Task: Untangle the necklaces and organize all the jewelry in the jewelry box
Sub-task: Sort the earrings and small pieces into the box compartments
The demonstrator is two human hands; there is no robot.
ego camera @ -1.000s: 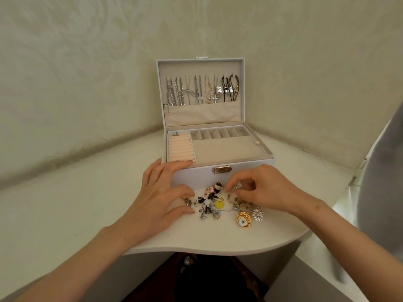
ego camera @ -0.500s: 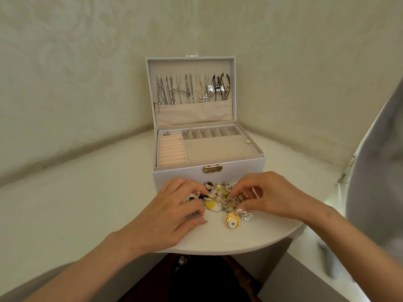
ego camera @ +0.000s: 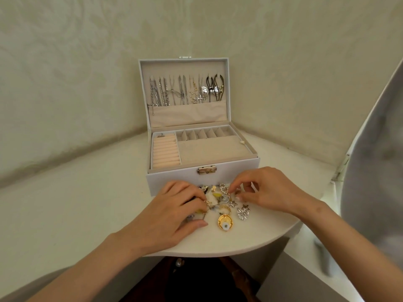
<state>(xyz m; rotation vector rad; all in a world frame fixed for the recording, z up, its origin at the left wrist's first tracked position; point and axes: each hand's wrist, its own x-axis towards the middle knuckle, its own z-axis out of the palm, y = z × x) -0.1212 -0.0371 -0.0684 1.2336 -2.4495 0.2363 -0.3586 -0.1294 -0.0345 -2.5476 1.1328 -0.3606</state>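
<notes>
An open white jewelry box (ego camera: 174, 180) stands on the white table (ego camera: 76, 203). Several necklaces (ego camera: 185, 90) hang in a row inside its raised lid. A heap of small jewelry (ego camera: 220, 199) lies in front of the box, with a gold round piece (ego camera: 225, 222) and a silver brooch (ego camera: 243, 212) at its near edge. My left hand (ego camera: 174, 214) lies over the heap's left side, fingers curled on small pieces there. My right hand (ego camera: 268, 192) pinches a pearl strand (ego camera: 224, 189) at the heap's top right.
The box tray holds a peach ring-roll section (ego camera: 165, 153) with one ring at its far end, a row of small compartments (ego camera: 205, 134) and a flat beige pad (ego camera: 209, 149). The table's curved front edge (ego camera: 218, 251) runs just below the heap. A grey surface (ego camera: 375, 171) rises at right.
My left hand came off the box front and slid onto the heap's left side. My right hand stayed at the heap's top right, now pinching the pearl strand.
</notes>
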